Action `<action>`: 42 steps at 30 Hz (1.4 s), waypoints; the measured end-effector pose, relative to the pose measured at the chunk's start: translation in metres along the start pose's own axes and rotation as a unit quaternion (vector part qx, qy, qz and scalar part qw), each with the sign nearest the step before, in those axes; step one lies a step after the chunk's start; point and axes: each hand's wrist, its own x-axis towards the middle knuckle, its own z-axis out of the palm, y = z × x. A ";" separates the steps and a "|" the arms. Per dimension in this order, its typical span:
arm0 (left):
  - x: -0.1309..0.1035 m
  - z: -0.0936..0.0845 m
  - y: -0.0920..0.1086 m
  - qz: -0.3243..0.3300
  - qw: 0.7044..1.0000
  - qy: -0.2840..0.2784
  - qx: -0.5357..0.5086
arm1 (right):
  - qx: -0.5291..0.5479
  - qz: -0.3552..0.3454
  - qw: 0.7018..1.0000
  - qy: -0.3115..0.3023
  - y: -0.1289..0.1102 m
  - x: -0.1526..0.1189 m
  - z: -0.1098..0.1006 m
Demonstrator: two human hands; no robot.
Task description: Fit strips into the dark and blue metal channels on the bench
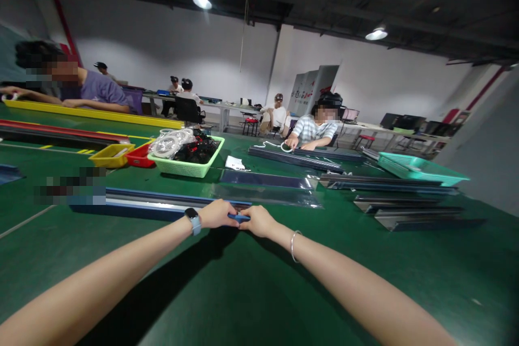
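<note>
A long blue channel-shaped profile lies on the green table, with a pale strip along its inside. Both my hands meet at its right end. My left hand, with a watch on the wrist, is closed over that end. My right hand, with a bangle on the wrist, pinches the same end from the right, its fingers touching or nearly touching the left ones. A short blue edge shows between the fingertips; whether a separate small part is held there I cannot tell. Just behind lie a clear plastic sheet and a dark flat panel.
A light green basket holds coiled white material and black parts, beside red and yellow trays. Several dark profiles and a teal basket are on the right. Co-workers sit across the table; a yellow profile lies far left.
</note>
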 end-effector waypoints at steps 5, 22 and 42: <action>-0.002 -0.005 0.004 0.004 1.000 -0.012 0.012 | 0.000 -0.008 1.000 -0.008 0.000 -0.001 0.001; -0.019 -0.023 -0.009 0.017 0.996 -0.063 0.069 | -0.037 0.005 0.998 -0.058 0.029 -0.026 -0.032; 0.019 0.015 0.018 0.038 0.990 -0.009 0.134 | -0.099 -0.026 0.992 -0.073 0.030 -0.028 -0.038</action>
